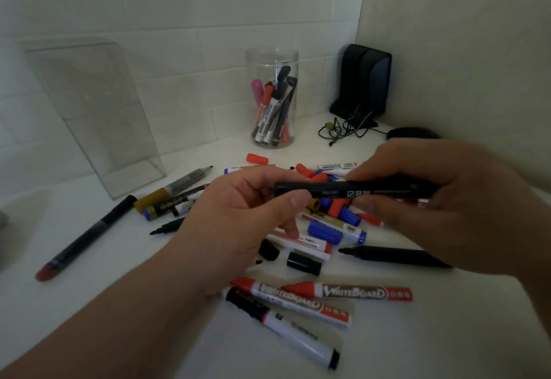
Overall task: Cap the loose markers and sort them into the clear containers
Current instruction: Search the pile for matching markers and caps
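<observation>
Above the white bench (447,337), a black marker (343,191) lay level between both hands. The left hand (238,214) pinched its left end with thumb and curled fingers; the right hand (447,199) gripped the other end. Beneath them, loose markers (351,292) and caps (304,263) lay scattered. Behind, a round clear jar (271,56) held several markers, and a rectangular clear box (89,104) stood well left of it.

The white tabletop (447,337) in front of me carries a scatter of loose markers and caps. Nearest me lie a red whiteboard marker (351,292) and a black-and-white marker (286,331), with a loose black cap (304,263) just beyond. At the back stand a clear round plastic jar (269,59), a clear rectangular box (89,110) and a tangled black cable (346,128).
</observation>
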A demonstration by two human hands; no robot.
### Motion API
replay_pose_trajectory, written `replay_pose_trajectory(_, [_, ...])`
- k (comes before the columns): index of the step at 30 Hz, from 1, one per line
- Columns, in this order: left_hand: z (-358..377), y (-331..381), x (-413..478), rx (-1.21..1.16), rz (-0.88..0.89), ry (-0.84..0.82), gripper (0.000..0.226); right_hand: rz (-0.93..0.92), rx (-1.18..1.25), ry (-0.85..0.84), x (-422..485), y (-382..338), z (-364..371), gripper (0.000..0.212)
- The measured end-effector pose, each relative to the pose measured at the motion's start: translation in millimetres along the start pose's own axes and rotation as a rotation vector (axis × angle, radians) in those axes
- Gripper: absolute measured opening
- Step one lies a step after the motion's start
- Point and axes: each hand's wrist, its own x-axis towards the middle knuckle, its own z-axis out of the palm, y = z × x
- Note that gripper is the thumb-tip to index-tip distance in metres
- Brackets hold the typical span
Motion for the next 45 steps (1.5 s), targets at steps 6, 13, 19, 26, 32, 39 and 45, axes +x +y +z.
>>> replay_pose_trajectory(6, [-8.0,6.3,-5.9,0.080,0.107,-0.022,0.023,-0.086,-0.122,0.005,1.5,-5.2,7.5,0.023])
replay_pose_trajectory(13, [-11.5,15.5,-11.3,0.182,0.206,-0.002,0.020,0.046,0.069,0.021,2.0,-15.7,13.9,0.008])
replay_pose_trajectory(19, [-12.3,12.0,-10.1,0.200,0.225,-0.004,0.019,0.208,0.311,-0.047,7.2,-11.1,16.0,0.015])
replay_pose_trajectory(26, [7.0,7.3,2.3,-0.399,0.048,0.067,0.017,0.261,0.348,0.066,8.1,-9.4,32.5,0.019])
replay_pose_trajectory(32, [3.3,0.2,6.1,-0.419,0.045,0.104,0.026,0.198,0.209,0.137,4.8,-11.3,43.3,0.015])
replay_pose_trajectory(39, [-0.8,-1.3,3.4,-0.243,0.043,0.099,0.018,0.213,0.143,0.014,4.5,-13.1,36.6,0.024])
replay_pose_trajectory(45, [-13.6,12.3,14.7,-0.572,0.036,0.443,0.006,0.381,-0.074,-0.290,10.9,-6.3,45.3,0.016])
